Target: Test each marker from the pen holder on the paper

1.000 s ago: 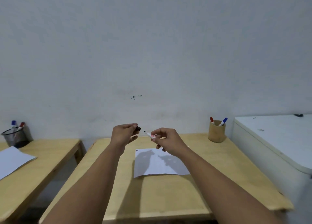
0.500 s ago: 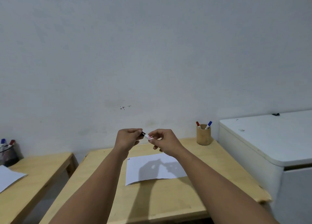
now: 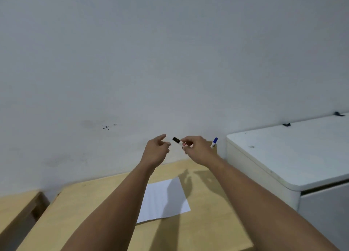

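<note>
Both my arms are raised over the light wooden table (image 3: 207,222), hands held in the air in front of the grey-white wall (image 3: 170,52).

My right hand (image 3: 198,149) pinches a white-barrelled marker with a black cap (image 3: 178,141) between thumb and fingertips. The cap is on and points left, toward my other hand. A pink or red patch shows on the barrel at my fingers; the print is too blurred to read.

My left hand (image 3: 155,152) is empty and loosely open, index finger stretched up and right, the other fingers half curled. Its fingertips are just beside the black cap without touching it.

The white sheet of paper (image 3: 164,201) lies flat on the table below and between my forearms, nearer the far edge than the near one. My left forearm covers its left side; shadows of both hands fall on its far right corner and the bare wood beyond.

At the table's far right corner, a blue-capped white marker (image 3: 214,142) sticks up behind my right hand. The pen holder itself is hidden by that hand.

A white rounded-edge cabinet (image 3: 292,156) stands against the table's right edge. A second wooden table (image 3: 17,207) sits to the left, across a narrow gap.
</note>
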A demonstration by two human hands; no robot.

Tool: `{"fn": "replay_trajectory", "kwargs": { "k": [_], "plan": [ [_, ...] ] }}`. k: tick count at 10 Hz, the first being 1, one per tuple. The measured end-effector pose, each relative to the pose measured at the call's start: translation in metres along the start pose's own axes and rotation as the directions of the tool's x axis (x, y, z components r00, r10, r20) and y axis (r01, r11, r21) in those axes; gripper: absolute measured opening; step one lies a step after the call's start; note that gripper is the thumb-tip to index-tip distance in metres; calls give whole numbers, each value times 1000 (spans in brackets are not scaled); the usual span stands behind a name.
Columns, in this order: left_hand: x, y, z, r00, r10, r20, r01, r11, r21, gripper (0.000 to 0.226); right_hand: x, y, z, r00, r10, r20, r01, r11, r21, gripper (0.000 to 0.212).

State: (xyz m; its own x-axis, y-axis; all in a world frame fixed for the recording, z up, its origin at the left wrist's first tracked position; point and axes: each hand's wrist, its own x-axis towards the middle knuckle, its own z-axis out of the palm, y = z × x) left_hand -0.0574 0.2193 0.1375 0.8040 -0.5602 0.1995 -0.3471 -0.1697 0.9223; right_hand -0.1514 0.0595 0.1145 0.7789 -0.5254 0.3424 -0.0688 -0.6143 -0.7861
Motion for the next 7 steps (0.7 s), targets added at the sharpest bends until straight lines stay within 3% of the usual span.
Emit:
{"fn": "replay_trajectory", "kwargs": {
  "k": [1,2,4,5,7],
  "plan": [
    [32,-15,36,1000,0,8,-1,992,126,57,33,20,-40,967,48,-251,-35,998,56,19],
    [61,-39,74,999,-26,45,17,979,201,74,65,46,-66,916,65,-397,-15,992,128,9],
    [110,-90,155,979,-81,186,40,976,215,105,115,108,-58,941,56,-334,-28,996,88,18],
    [126,-109,181,980,-79,182,48,984,172,102,122,130,-38,953,89,-290,-64,993,95,20],
    [132,-125,198,995,-29,92,11,982,187,64,123,144,-13,970,71,-234,-64,997,35,28]
  ]
}}
